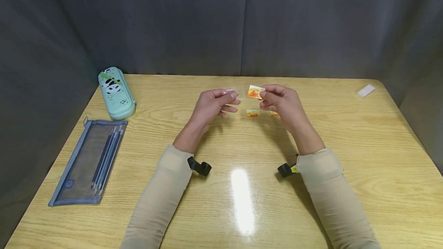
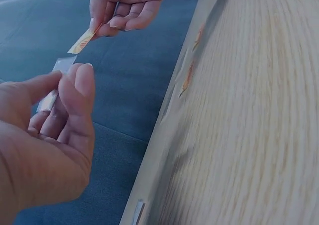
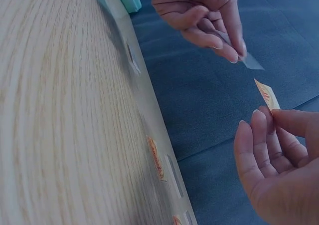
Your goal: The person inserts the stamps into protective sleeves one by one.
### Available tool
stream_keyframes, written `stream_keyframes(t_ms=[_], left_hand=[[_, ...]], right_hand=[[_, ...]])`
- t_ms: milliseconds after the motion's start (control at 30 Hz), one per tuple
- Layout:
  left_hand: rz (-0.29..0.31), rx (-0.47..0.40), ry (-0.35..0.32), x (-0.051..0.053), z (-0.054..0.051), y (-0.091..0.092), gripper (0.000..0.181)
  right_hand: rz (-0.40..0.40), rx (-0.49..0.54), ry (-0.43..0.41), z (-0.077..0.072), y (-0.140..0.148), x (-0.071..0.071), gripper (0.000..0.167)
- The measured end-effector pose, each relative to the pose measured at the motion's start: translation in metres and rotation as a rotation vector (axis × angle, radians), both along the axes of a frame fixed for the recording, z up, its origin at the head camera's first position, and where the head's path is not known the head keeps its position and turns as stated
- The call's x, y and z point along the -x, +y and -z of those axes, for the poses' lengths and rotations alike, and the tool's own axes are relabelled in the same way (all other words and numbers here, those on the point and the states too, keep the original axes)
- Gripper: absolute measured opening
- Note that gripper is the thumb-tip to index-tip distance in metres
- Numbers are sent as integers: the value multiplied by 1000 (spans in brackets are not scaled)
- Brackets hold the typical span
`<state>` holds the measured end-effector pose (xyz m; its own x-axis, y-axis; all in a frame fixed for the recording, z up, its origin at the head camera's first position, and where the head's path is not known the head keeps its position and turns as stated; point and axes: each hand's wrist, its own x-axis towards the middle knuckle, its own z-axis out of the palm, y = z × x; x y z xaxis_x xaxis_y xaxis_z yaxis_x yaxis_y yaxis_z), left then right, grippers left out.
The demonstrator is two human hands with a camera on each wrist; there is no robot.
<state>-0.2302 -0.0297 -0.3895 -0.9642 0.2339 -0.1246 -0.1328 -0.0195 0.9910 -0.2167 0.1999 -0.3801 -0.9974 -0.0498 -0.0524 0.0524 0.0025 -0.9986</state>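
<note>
Pinching a small printed card [image 1: 254, 92] by one edge, the right hand [image 1: 284, 101] held it above the surface [image 1: 360, 145] toward the far edge, probably so as to leave its printed face uncovered. The left hand [image 1: 212, 105] pinched a clear piece [image 2: 64, 64] between thumb and fingers, its free end turned toward the card; whether it was a sleeve or loose film was too hard to make out. Two similar cards [image 1: 253, 113] lay apart near the far edge, perhaps put there for easy reach. At the far left corner the panda case [image 1: 119, 97] sat closed, hiding any contents; along the left edge, the mesh pouch [image 1: 91, 137] showed slim pen-like sticks [image 1: 103, 160] inside.
</note>
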Motion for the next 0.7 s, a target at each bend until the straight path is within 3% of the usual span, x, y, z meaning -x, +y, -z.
stream_keyframes(t_ms=[133, 700], left_hand=[[13, 35, 23, 0, 0, 0, 31], [-39, -24, -5, 0, 1, 1, 31]], right_hand=[[3, 4, -2, -1, 0, 0, 19], [-25, 67, 42, -4, -7, -4, 17]])
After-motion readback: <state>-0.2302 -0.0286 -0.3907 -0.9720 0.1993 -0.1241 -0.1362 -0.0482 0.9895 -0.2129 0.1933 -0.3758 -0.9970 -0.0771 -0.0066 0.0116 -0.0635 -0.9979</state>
